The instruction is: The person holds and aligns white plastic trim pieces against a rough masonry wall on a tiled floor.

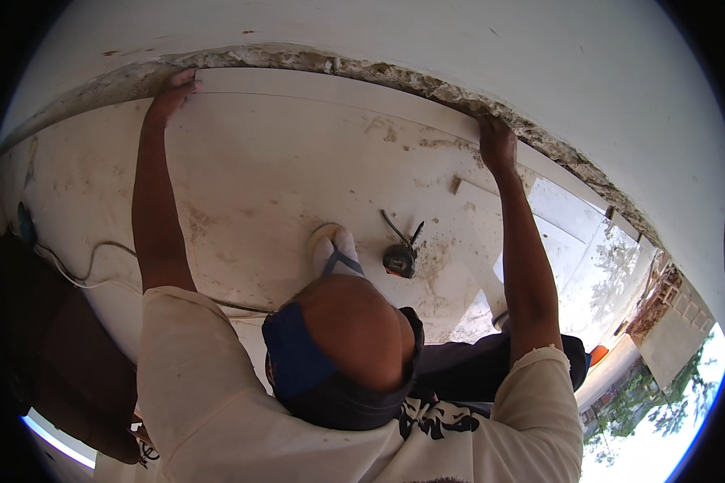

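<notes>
A long, pale skirting tile strip stands along the foot of the wall, under a rough chipped groove. My left hand grips its left end, with the fingers bent over the edge. Further right, my right hand is closed over the strip's upper edge, close against the chipped wall; its fingertips are partly hidden. Both arms reach forward, wide apart. On the floor between them lies a black and orange tape measure, with a dark pointed marker and a thin dark stick-like piece beside it.
The chipped groove runs along the white wall. Dust and crumbs mark the pale tiled floor. A cable crosses at left, near a dark brown object. My sandalled foot stands near the tape measure. Bright outdoor light enters at right.
</notes>
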`<control>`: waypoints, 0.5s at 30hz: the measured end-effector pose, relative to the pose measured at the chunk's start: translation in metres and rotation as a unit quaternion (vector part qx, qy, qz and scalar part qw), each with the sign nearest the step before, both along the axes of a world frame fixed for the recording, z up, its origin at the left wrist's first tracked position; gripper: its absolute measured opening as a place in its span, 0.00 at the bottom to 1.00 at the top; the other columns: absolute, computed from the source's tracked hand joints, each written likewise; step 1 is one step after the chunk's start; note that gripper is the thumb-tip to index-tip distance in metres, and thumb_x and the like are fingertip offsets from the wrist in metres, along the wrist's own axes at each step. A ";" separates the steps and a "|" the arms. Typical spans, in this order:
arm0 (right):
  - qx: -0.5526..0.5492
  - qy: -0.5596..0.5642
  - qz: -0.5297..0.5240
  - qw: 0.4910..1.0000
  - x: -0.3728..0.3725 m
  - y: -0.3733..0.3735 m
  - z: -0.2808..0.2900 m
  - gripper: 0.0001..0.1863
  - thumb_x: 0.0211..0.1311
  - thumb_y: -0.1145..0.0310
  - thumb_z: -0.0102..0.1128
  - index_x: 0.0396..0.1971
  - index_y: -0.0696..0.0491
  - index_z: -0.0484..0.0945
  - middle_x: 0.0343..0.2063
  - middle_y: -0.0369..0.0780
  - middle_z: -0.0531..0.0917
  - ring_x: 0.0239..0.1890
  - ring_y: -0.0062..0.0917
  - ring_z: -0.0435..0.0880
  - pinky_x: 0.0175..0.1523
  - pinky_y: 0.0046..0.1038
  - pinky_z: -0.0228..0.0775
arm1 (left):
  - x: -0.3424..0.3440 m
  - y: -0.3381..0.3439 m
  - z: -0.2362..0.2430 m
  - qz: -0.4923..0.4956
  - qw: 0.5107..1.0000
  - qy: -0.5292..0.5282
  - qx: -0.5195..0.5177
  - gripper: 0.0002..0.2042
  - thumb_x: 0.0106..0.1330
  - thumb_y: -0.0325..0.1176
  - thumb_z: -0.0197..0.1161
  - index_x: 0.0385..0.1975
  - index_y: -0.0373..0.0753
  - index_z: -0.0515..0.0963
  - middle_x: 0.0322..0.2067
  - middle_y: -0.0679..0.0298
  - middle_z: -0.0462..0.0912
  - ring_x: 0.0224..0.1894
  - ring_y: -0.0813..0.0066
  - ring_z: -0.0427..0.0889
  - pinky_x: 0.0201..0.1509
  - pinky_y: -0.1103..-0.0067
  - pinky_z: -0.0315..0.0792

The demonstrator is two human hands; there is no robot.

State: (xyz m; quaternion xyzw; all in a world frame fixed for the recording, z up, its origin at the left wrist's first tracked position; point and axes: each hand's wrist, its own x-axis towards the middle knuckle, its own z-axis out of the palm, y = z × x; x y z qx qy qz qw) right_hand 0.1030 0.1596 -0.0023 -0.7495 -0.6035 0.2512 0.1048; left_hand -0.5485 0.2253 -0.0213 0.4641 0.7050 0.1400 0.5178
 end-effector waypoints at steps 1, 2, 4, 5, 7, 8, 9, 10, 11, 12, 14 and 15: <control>0.004 -0.004 -0.004 1.000 0.000 0.000 -0.002 0.16 0.62 0.57 0.48 0.39 0.49 0.81 0.38 0.49 0.81 0.42 0.47 0.79 0.47 0.42 0.69 | -0.001 0.001 -0.001 0.005 1.000 0.001 -0.004 0.29 0.57 0.41 0.62 0.59 0.37 0.68 0.41 0.73 0.78 0.30 0.87 0.68 0.27 0.86 0.60; 0.007 -0.008 -0.007 1.000 0.000 0.000 -0.003 0.16 0.62 0.57 0.48 0.39 0.49 0.81 0.38 0.50 0.81 0.41 0.47 0.79 0.47 0.42 0.69 | -0.001 0.002 -0.003 0.011 1.000 0.003 -0.007 0.29 0.58 0.42 0.62 0.59 0.37 0.68 0.41 0.73 0.78 0.30 0.88 0.68 0.27 0.85 0.60; 0.028 -0.010 0.009 0.999 0.003 -0.001 -0.005 0.15 0.62 0.57 0.48 0.39 0.48 0.81 0.37 0.49 0.81 0.41 0.47 0.79 0.47 0.42 0.70 | -0.003 0.004 -0.006 -0.001 1.000 -0.004 -0.005 0.29 0.58 0.42 0.62 0.59 0.37 0.68 0.40 0.72 0.78 0.31 0.87 0.68 0.27 0.85 0.60; 0.039 -0.011 0.018 0.999 0.005 -0.002 -0.006 0.15 0.62 0.57 0.48 0.38 0.48 0.81 0.37 0.49 0.81 0.41 0.47 0.79 0.46 0.42 0.70 | -0.003 0.005 -0.007 -0.007 1.000 -0.007 -0.004 0.29 0.58 0.43 0.62 0.59 0.37 0.68 0.40 0.72 0.77 0.31 0.87 0.68 0.27 0.85 0.60; 0.009 -0.010 0.010 1.000 0.006 -0.002 -0.004 0.15 0.62 0.58 0.48 0.38 0.48 0.81 0.37 0.48 0.81 0.40 0.46 0.79 0.46 0.42 0.70 | -0.002 0.004 -0.006 0.009 1.000 0.006 -0.008 0.29 0.59 0.42 0.62 0.59 0.36 0.67 0.40 0.71 0.77 0.31 0.87 0.68 0.28 0.85 0.60; -0.007 -0.011 0.006 1.000 0.005 -0.001 0.000 0.14 0.62 0.59 0.48 0.38 0.48 0.81 0.37 0.48 0.81 0.40 0.46 0.79 0.46 0.41 0.71 | 0.001 0.003 -0.005 0.017 1.000 0.010 -0.010 0.29 0.59 0.42 0.62 0.59 0.36 0.67 0.39 0.71 0.77 0.31 0.86 0.68 0.28 0.86 0.61; -0.001 -0.013 0.025 1.000 0.005 -0.001 0.002 0.14 0.62 0.60 0.48 0.38 0.48 0.81 0.37 0.47 0.81 0.40 0.46 0.79 0.46 0.41 0.71 | 0.002 0.003 -0.004 0.011 1.000 0.016 -0.009 0.29 0.58 0.42 0.62 0.59 0.35 0.68 0.39 0.70 0.78 0.31 0.86 0.69 0.27 0.85 0.61; 0.004 -0.014 0.044 0.999 0.005 0.000 0.004 0.13 0.62 0.60 0.48 0.38 0.48 0.81 0.37 0.47 0.81 0.40 0.45 0.79 0.46 0.41 0.71 | 0.000 0.004 -0.002 0.005 1.000 0.023 -0.007 0.29 0.58 0.41 0.62 0.58 0.35 0.68 0.39 0.70 0.78 0.32 0.86 0.70 0.27 0.85 0.62; 0.009 -0.016 0.063 0.998 0.006 0.001 0.005 0.13 0.62 0.61 0.48 0.38 0.48 0.81 0.37 0.47 0.81 0.40 0.45 0.80 0.46 0.40 0.71 | 0.000 0.004 0.000 -0.001 1.000 0.029 -0.005 0.29 0.57 0.41 0.63 0.58 0.34 0.68 0.40 0.69 0.78 0.32 0.85 0.70 0.27 0.84 0.62; 0.001 -0.013 0.062 0.998 0.006 0.001 0.007 0.13 0.62 0.62 0.48 0.37 0.48 0.81 0.38 0.47 0.81 0.40 0.44 0.80 0.46 0.40 0.72 | 0.000 0.004 0.000 0.002 1.000 0.030 -0.005 0.29 0.57 0.41 0.63 0.58 0.34 0.68 0.40 0.69 0.78 0.32 0.85 0.70 0.27 0.84 0.62; -0.014 -0.008 0.060 0.998 0.009 0.002 0.009 0.12 0.61 0.64 0.48 0.37 0.49 0.81 0.38 0.46 0.81 0.40 0.43 0.80 0.46 0.39 0.72 | 0.003 0.003 0.000 0.010 0.999 0.031 -0.004 0.29 0.57 0.41 0.63 0.57 0.34 0.69 0.40 0.69 0.79 0.32 0.85 0.71 0.27 0.84 0.63; 0.003 -0.028 0.102 0.994 0.013 0.004 0.007 0.13 0.62 0.64 0.48 0.37 0.50 0.81 0.38 0.46 0.82 0.41 0.42 0.80 0.47 0.38 0.72 | 0.004 0.004 0.000 0.002 0.999 0.037 -0.003 0.30 0.56 0.41 0.64 0.58 0.34 0.68 0.40 0.68 0.79 0.32 0.85 0.71 0.27 0.84 0.63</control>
